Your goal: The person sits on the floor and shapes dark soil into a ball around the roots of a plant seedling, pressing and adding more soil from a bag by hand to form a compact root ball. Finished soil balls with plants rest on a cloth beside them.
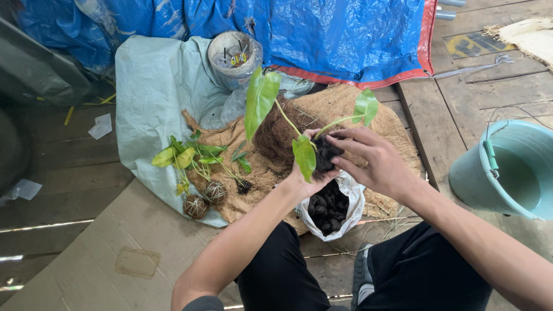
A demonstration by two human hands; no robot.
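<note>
Both hands cup a plant's dark root ball (326, 154) — left hand (308, 178) beneath, right hand (371, 158) pressing its fingers on top — above a white bag (351, 198) of dark chunks. A teal bucket (507, 173) holds water; a clear jar (233, 57) holds small sticks.

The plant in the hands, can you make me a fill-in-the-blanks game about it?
1. Both hands, left hand and right hand, press a dark ball of ____ around the plant.
2. The white bag under the hands holds ____ lumps.
3. The bucket at the right is pale ____.

Missing words: soil; black; green
</note>
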